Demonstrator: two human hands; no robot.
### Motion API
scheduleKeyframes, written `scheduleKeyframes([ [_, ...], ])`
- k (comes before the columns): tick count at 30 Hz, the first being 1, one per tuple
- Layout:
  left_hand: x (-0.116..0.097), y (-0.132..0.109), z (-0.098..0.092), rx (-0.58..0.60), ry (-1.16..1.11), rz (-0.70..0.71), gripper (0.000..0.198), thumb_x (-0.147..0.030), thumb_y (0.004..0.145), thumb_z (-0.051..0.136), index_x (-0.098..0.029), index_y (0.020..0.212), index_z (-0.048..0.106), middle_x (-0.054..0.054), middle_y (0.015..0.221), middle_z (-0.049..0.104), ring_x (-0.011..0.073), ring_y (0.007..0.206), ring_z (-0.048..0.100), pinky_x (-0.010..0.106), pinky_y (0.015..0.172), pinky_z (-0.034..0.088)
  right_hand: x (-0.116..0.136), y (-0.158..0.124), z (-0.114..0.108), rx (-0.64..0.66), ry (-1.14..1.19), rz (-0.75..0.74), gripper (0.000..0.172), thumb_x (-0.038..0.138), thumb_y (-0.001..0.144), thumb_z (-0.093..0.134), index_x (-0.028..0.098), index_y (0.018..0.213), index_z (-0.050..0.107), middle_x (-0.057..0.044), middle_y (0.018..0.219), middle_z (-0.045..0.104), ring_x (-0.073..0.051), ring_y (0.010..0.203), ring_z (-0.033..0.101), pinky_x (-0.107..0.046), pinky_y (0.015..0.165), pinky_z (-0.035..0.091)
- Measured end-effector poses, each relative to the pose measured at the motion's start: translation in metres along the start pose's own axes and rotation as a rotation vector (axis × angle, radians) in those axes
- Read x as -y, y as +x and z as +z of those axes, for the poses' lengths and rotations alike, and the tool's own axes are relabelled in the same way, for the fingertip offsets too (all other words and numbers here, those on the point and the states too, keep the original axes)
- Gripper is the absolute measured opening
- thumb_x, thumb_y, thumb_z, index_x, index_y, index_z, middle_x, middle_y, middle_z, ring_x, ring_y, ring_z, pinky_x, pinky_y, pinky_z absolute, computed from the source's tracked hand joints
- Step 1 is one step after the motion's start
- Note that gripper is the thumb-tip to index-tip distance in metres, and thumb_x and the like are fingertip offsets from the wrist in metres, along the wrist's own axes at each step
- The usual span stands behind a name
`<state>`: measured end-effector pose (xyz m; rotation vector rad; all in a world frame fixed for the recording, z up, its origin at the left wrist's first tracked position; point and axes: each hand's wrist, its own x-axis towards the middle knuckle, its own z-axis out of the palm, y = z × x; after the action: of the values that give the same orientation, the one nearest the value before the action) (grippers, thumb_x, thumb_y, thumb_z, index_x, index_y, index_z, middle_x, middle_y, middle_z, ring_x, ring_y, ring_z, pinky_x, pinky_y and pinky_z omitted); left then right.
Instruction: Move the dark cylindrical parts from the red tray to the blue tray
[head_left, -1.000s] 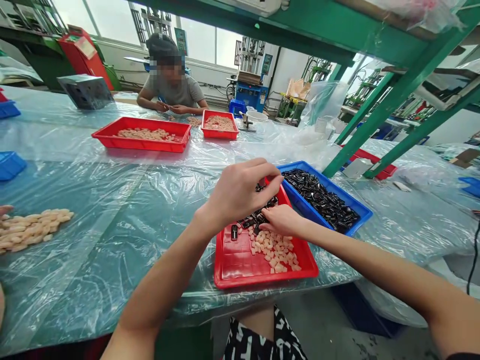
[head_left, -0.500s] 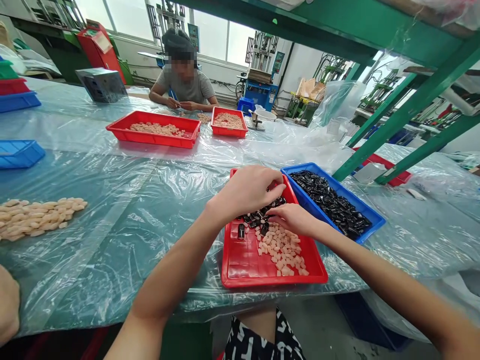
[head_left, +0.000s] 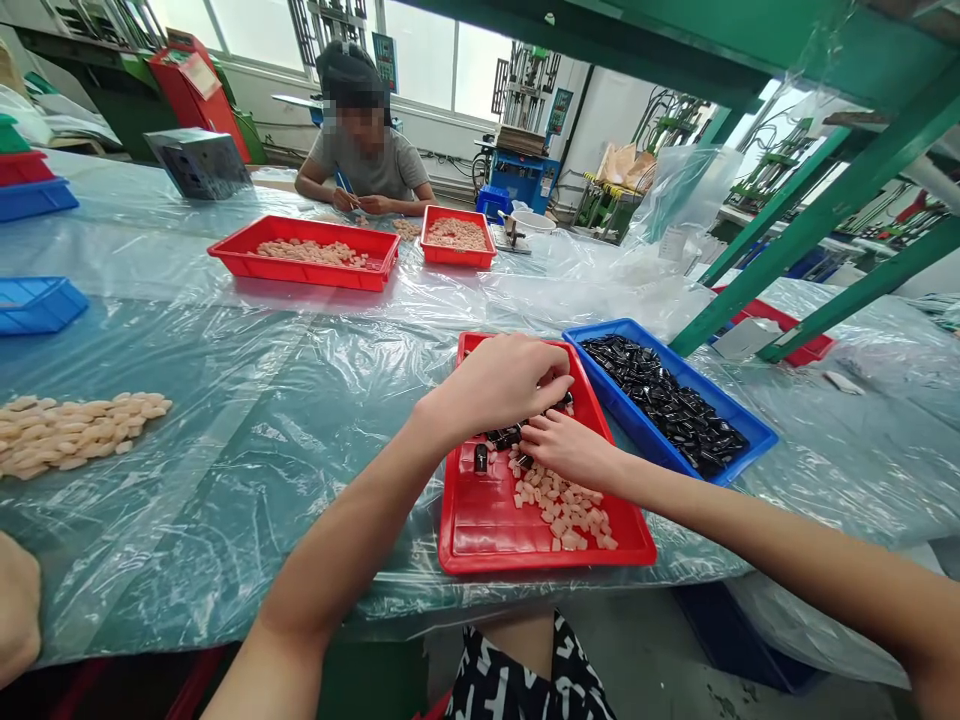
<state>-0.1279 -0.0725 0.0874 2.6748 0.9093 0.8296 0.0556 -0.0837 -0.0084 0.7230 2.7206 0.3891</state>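
Note:
My left hand (head_left: 499, 385) curls down over the far side of a red plastic tray (head_left: 480, 530), its fingertips among small black pieces (head_left: 504, 437). Whether those fingers pinch anything, I cannot tell. My right hand (head_left: 570, 450) reaches in beneath it, with fingers extended and touching the black pieces. One black piece (head_left: 481, 458) stands apart on the tray's ribbed floor. Small pink pieces (head_left: 559, 510) lie heaped just below my right hand. Beyond the tray's right side sits a blue tray (head_left: 637, 415) full of black pieces (head_left: 660, 400).
Clear plastic sheeting (head_left: 225, 500) covers the long table. Loose pink pieces (head_left: 67, 432) lie to the left, and a person's hand (head_left: 15, 610) enters at the lower left edge. Two more red trays (head_left: 304, 252) hold pink pieces near a seated co-worker (head_left: 367, 150). Green rack posts (head_left: 825, 215) stand right.
My right hand has slid left, further under my left hand. The view has shifted slightly, and fewer black pieces show in the red tray.

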Motion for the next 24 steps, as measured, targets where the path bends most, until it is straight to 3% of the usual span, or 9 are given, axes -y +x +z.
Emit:
scheduleKeyframes([
  [5, -0.002, 0.000, -0.001, 0.077, 0.000, -0.019, 0.030, -0.023, 0.091, 0.043, -0.015, 0.089, 0.072, 0.006, 0.079, 0.071, 0.0140, 0.073, 0.063, 0.026, 0.066, 0.040, 0.011, -0.004, -0.004, 0.013, -0.119, -0.026, 0.020, 0.009, 0.093, 0.050, 0.010, 0.099, 0.069, -0.014, 0.100, 0.065, -0.026, 0.096, 0.056, -0.036, 0.076, 0.040],
  [12, 0.001, -0.001, -0.003, 0.109, 0.031, -0.019, 0.029, -0.023, 0.092, 0.043, -0.016, 0.089, 0.071, 0.005, 0.083, 0.073, 0.0146, 0.075, 0.063, 0.028, 0.067, 0.039, 0.009, -0.001, 0.005, 0.045, -0.067, 0.101, 0.019, 0.007, 0.094, 0.045, 0.009, 0.103, 0.062, -0.014, 0.099, 0.065, -0.026, 0.094, 0.058, -0.035, 0.075, 0.042],
  [18, 0.012, -0.004, 0.003, 0.243, 0.094, -0.086, 0.024, -0.031, 0.089, 0.049, -0.017, 0.092, 0.069, 0.006, 0.089, 0.072, 0.0189, 0.075, 0.064, 0.029, 0.061, 0.039, -0.008, 0.001, 0.003, -0.066, 0.361, 0.309, 0.024, 0.020, 0.100, 0.036, 0.011, 0.111, 0.056, -0.015, 0.103, 0.067, -0.025, 0.096, 0.062, -0.034, 0.079, 0.044],
  [21, 0.018, -0.004, 0.008, 0.316, 0.132, -0.122, 0.020, -0.030, 0.088, 0.051, -0.018, 0.091, 0.067, 0.007, 0.092, 0.073, 0.0229, 0.082, 0.066, 0.029, 0.064, 0.043, -0.016, 0.003, -0.002, -0.151, 0.628, 0.432, 0.032, 0.028, 0.103, 0.029, 0.012, 0.116, 0.053, -0.011, 0.090, 0.067, -0.023, 0.081, 0.063, -0.033, 0.071, 0.044],
  [24, 0.022, -0.002, 0.010, 0.288, 0.144, -0.144, 0.020, -0.030, 0.090, 0.051, -0.018, 0.097, 0.065, 0.009, 0.097, 0.073, 0.0252, 0.087, 0.068, 0.030, 0.069, 0.046, -0.019, 0.007, -0.006, -0.355, 1.046, 0.422, 0.035, 0.040, 0.102, 0.029, 0.016, 0.114, 0.051, -0.003, 0.075, 0.061, -0.018, 0.064, 0.057, -0.030, 0.064, 0.043],
])
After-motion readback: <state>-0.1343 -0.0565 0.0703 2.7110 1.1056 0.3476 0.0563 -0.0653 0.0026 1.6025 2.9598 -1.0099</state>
